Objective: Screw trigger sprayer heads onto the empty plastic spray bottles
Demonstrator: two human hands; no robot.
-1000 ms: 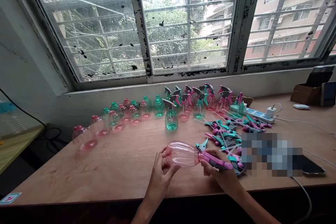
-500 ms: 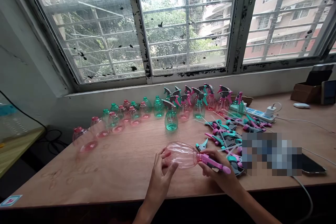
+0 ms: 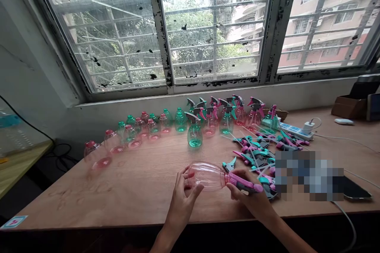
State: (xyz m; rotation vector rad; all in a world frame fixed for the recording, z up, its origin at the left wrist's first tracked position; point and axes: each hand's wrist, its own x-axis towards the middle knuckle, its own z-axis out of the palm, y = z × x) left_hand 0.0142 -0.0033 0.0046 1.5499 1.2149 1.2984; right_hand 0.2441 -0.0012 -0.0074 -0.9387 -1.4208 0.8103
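A clear pink spray bottle (image 3: 207,175) lies on its side in the air above the table's front part, its neck to the right. My left hand (image 3: 184,193) is closed around its base end. At the neck sits a pink and grey trigger spray head (image 3: 244,183), gripped by the fingers of my right hand (image 3: 252,195). How far the head is screwed on I cannot tell. Just beyond my right hand lies a loose teal and grey spray head (image 3: 229,164), beside a pile of teal, pink and grey spray heads (image 3: 257,151) with thin tubes.
Open pink and green bottles (image 3: 130,136) stand in a slanting row at the back left. Several bottles with spray heads (image 3: 194,133) stand in the middle back. At right are a power strip (image 3: 295,129), a phone (image 3: 356,187), a white mouse (image 3: 343,121) and cables.
The spray head has turned at the bottle's neck, so more of its grey side shows. My left hand stays on the bottle; the view has shifted slightly.
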